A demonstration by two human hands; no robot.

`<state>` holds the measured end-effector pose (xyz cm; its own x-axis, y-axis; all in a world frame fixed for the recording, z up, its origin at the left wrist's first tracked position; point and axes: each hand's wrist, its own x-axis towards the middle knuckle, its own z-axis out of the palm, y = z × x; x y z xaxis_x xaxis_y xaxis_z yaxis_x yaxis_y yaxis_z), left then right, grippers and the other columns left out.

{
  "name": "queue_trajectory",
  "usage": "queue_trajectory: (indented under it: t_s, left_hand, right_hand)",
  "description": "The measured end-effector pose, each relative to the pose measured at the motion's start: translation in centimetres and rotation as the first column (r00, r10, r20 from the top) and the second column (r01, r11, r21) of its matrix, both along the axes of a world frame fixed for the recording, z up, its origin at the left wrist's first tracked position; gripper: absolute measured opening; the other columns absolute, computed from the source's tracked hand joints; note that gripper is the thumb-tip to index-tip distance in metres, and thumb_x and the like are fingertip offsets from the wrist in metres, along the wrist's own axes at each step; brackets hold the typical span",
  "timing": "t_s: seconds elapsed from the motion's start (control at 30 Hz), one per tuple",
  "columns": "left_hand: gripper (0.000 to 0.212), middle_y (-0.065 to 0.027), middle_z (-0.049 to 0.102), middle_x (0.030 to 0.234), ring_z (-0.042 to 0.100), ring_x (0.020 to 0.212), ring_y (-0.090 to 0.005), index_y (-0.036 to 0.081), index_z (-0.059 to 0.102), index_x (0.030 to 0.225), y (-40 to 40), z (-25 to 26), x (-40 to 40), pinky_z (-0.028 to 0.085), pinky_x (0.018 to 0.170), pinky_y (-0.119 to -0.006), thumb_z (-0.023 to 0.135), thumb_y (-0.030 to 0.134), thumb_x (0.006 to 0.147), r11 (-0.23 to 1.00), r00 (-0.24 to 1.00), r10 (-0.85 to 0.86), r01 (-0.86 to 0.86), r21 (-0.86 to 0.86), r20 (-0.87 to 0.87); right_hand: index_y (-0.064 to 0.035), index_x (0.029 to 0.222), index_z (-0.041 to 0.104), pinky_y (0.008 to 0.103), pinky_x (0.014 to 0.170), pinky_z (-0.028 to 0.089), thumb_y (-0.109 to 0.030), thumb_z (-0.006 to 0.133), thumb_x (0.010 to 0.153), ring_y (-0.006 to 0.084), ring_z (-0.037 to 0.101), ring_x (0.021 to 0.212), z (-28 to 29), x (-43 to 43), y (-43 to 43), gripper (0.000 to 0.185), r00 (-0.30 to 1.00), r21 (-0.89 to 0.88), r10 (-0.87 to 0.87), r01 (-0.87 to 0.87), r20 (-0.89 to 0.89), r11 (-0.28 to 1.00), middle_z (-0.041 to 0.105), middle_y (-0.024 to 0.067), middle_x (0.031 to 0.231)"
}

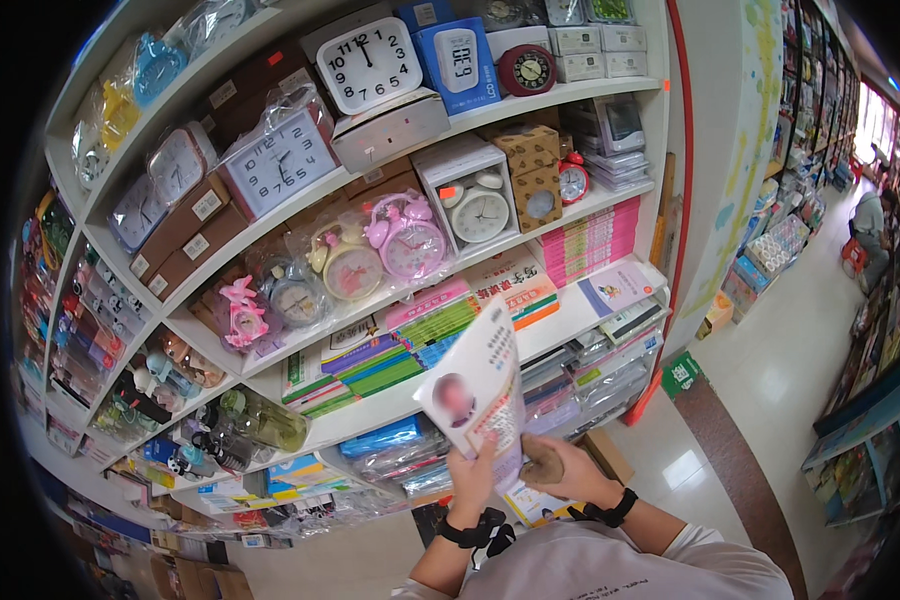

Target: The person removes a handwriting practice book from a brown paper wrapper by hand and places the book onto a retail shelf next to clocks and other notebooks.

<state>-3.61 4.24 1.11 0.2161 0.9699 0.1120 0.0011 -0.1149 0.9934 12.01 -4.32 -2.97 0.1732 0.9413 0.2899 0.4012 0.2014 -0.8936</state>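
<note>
My left hand (474, 472) grips the lower edge of a thin printed booklet (487, 375), which stands tilted up before the shelves and shows a blurred portrait and writing. Close at its right, my right hand (562, 469) is closed around a brown-grey cloth or sponge-like thing (541, 459) near the booklet's lower edge. Behind the booklet, stacks of workbooks (420, 337) lie on a white shelf. A purple and white booklet (621, 288) lies at that shelf's right end.
Higher white shelves hold a white alarm clock (370, 66), a pink twin-bell clock (412, 244) and boxes. Green-tinted bottles (270, 424) stand at lower left. A cardboard box (606, 457) is on the floor. Far right, a person (870, 225) is in the aisle by bookshelves.
</note>
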Motion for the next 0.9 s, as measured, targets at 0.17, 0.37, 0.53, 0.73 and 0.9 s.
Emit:
queue_trajectory:
  t_s: [0.17,0.37,0.53,0.73,0.9]
  left_hand:
    - [0.019,-0.0061,0.065,0.091,0.058,0.081,-0.0107,-0.004,0.063,0.097,1.2,2.0,-0.4,0.047,0.074,-0.026,0.065,0.009,0.083,0.978,0.943,0.201,-0.208,0.0,0.265]
    - [0.02,-0.0082,0.064,0.095,0.058,0.084,-0.0112,-0.005,0.061,0.099,1.2,1.0,-1.4,0.046,0.076,-0.025,0.064,0.006,0.082,0.962,0.955,0.24,-0.257,0.087,0.174]
    - [0.022,-0.0083,0.064,0.096,0.059,0.086,-0.0133,-0.006,0.061,0.101,0.1,0.8,-0.9,0.046,0.077,-0.027,0.063,0.005,0.082,0.973,0.976,0.211,-0.215,0.083,0.059]
    - [0.016,-0.0101,0.066,0.083,0.062,0.073,-0.017,-0.002,0.066,0.091,0.2,1.0,1.1,0.047,0.067,-0.026,0.066,0.005,0.077,0.957,0.961,0.077,0.004,0.29,-0.266]
    - [0.021,-0.0092,0.068,0.078,0.066,0.066,-0.0233,0.003,0.068,0.093,2.5,2.0,3.6,0.05,0.06,-0.028,0.069,0.006,0.072,0.68,0.936,-0.059,0.293,0.672,-0.348]
  right_hand:
    - [-0.0074,0.122,0.045,0.0365,0.081,0.047,-0.037,0.076,0.066,0.0323,0.06,0.093,-5.5,4.1,-0.7,0.07,0.982,-0.299,0.186,-0.168,0.031,0.939,0.06,0.0178,0.103]
    - [0.0004,0.108,0.048,0.0348,0.085,0.044,-0.031,0.079,0.064,0.0239,0.056,0.097,-4.5,14.9,3.6,0.063,0.913,-0.173,-0.404,0.391,-0.046,0.904,0.058,0.0153,0.106]
    - [0.0052,0.114,0.044,0.036,0.088,0.042,-0.029,0.078,0.066,0.0261,0.054,0.098,-1.3,24.2,11.9,0.068,0.865,0.049,-0.502,0.502,-0.011,0.864,0.054,0.0165,0.106]
    - [0.002,0.117,0.048,0.0348,0.093,0.038,-0.028,0.071,0.074,0.0272,0.051,0.105,0.0,27.4,18.6,0.057,0.95,0.153,-0.313,0.308,0.01,0.939,0.052,0.017,0.114]
    - [-0.0032,0.117,0.053,0.0283,0.085,0.041,-0.059,0.035,0.09,0.0167,0.057,0.095,3.6,21.9,14.3,0.064,0.844,-0.376,0.073,-0.313,-0.532,0.872,0.063,0.0112,0.1]
